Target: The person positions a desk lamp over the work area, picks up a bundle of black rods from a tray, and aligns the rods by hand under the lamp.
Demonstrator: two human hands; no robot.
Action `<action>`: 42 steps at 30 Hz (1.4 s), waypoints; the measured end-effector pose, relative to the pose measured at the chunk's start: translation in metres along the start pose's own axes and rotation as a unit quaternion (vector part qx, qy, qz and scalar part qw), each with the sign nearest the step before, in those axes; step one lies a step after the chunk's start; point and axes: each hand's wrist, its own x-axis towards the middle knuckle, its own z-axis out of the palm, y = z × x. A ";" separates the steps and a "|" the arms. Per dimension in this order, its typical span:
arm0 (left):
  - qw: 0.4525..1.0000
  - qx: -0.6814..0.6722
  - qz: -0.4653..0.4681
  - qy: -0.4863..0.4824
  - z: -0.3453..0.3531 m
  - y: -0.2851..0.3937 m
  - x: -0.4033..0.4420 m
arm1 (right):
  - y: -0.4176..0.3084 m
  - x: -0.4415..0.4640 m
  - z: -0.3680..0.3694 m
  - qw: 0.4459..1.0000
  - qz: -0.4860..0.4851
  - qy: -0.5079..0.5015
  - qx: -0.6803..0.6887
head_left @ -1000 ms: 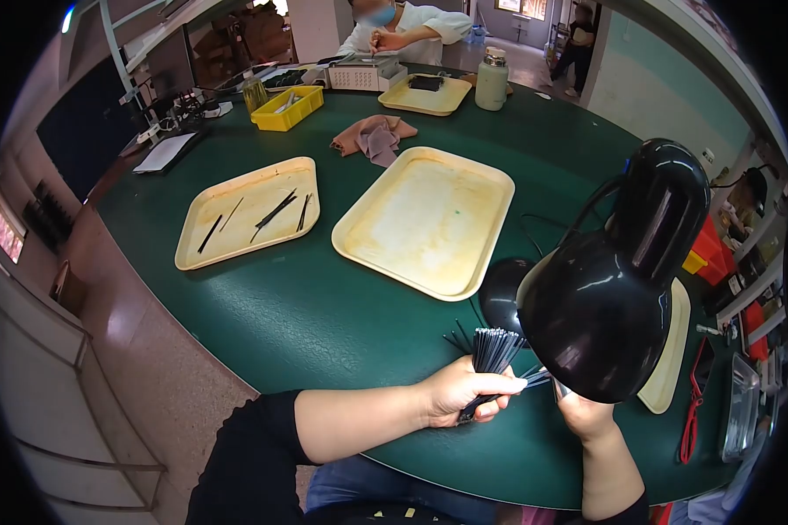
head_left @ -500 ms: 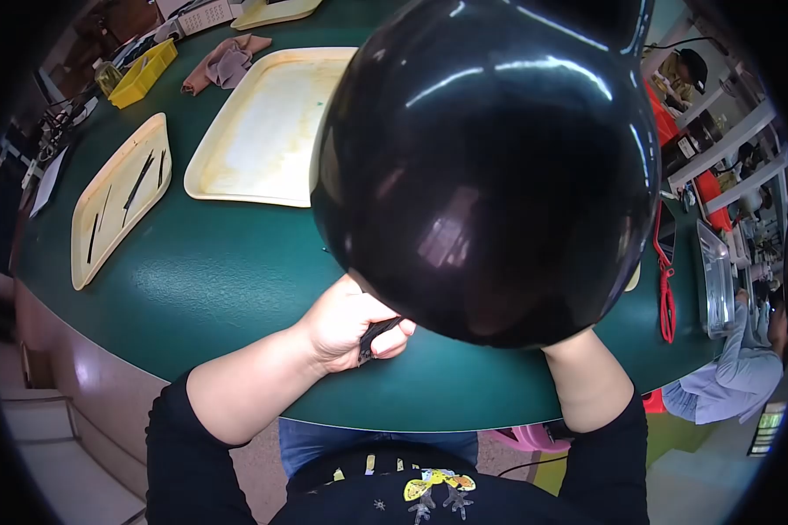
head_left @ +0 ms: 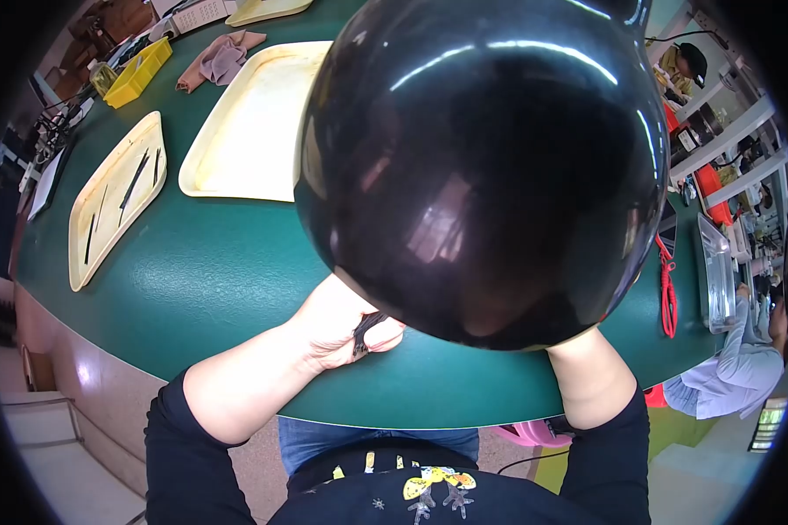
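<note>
A large glossy black dome (head_left: 481,175), rounded like a lamp head, fills the middle of the head view and covers the work below it. At its lower left edge my left hand (head_left: 337,324) is closed in a fist. Dark, thin black strands (head_left: 363,335) show between the fingers; what exactly they are I cannot make out. Of my right arm only the forearm and wrist (head_left: 591,372) come out beneath the dome; the hand and its fingers are hidden. Both forearms are over the green table (head_left: 201,289).
To the left lies a narrow cream tray (head_left: 114,227) with several thin black pieces. A larger cream tray (head_left: 245,131) sits beside the dome. Further back are a cloth (head_left: 223,59) and a yellow bin (head_left: 140,74). A red cord (head_left: 668,297) and clear tray (head_left: 716,271) lie right. People sit beyond.
The dome looks slightly larger and reaches further left, while the trays have shifted a little left in view. My left fist has turned slightly, still closed around the dark strands.
</note>
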 end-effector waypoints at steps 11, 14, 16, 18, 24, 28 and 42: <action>1.000 -0.015 0.013 -0.001 -0.006 -0.005 0.001 | 0.000 -0.015 0.020 0.985 0.119 0.081 0.093; 1.000 -0.017 0.024 -0.007 -0.003 -0.005 0.001 | -0.009 -0.010 -0.006 0.925 0.280 -0.025 0.257; 0.999 -0.008 0.032 -0.002 0.005 -0.002 0.000 | -0.011 -0.007 -0.006 0.719 0.456 -0.017 0.525; 0.999 0.012 0.037 0.012 0.015 0.002 -0.001 | -0.009 -0.003 -0.004 0.804 0.326 -0.042 0.496; 0.997 0.002 -0.053 -0.047 0.012 0.005 0.004 | -0.041 0.027 0.009 0.795 0.326 0.014 0.512; 0.998 0.067 0.015 -0.001 0.029 0.008 -0.001 | -0.024 0.024 0.001 0.641 0.371 -0.055 0.670; 0.952 0.285 0.087 0.066 0.038 0.015 -0.001 | -0.022 0.010 -0.001 0.798 0.317 0.037 0.512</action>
